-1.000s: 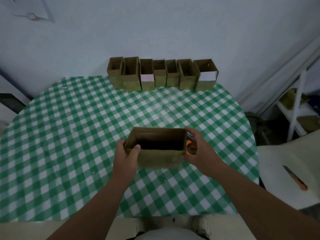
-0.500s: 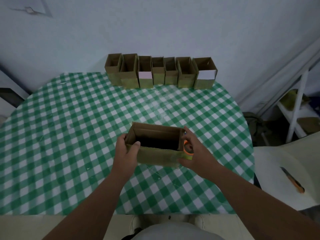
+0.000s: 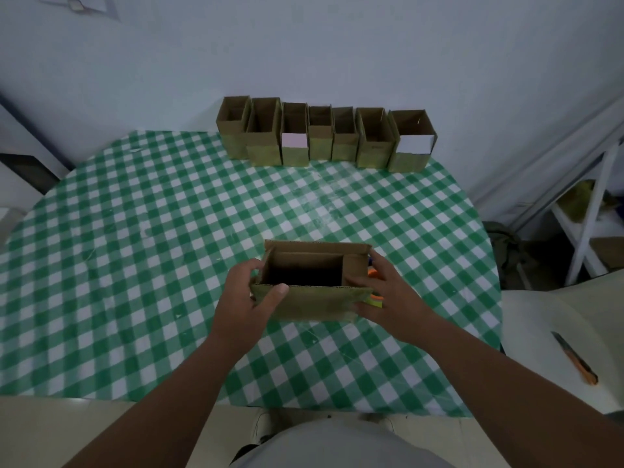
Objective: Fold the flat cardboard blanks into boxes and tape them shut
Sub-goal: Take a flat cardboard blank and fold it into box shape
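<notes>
A round table (image 3: 141, 238) under a green checked cloth filled the room, with seven open cardboard boxes (image 3: 324, 136) lined up along its far edge by the wall. Near the front edge stood an open-topped box (image 3: 314, 300), mouth up. The left hand (image 3: 244, 298) gripped its left end, thumb hooked over the near rim. The right hand (image 3: 388, 295) clasped the right end, with an orange tape roll (image 3: 374, 274) peeking out behind it. A utility knife (image 3: 574, 358) lay off to the right.

The box (image 3: 314, 282) between the hands is looking brown, dark inside. Something orange (image 3: 374, 273) is peeking out by the right hand (image 3: 388, 295). The cloth (image 3: 135, 231) under the hands is showing green and white squares. Far past the hands, brown boxes (image 3: 324, 135) are standing, two showing white.
</notes>
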